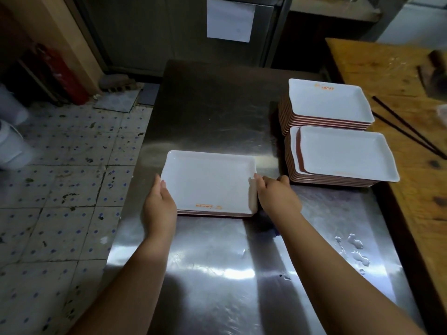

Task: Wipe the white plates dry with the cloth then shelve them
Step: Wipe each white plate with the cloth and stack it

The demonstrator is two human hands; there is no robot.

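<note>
A low stack of white rectangular plates (208, 182) with brown undersides lies in the middle of a steel table (217, 110). My left hand (159, 206) holds the stack's left edge, thumb on the rim. My right hand (275, 197) grips its right edge, with the fingers curled at the rim. Two taller stacks of the same plates stand at the table's right side, one near (343, 153) and one further back (329, 102). The top plate of the near stack sits skewed. No cloth is in view.
A wooden table (391, 68) with dark chopsticks (408, 126) adjoins on the right. Water drops (355, 250) lie on the steel near the right edge. Tiled floor (67, 180) is to the left, with a red extinguisher (60, 73) and white buckets (12, 141).
</note>
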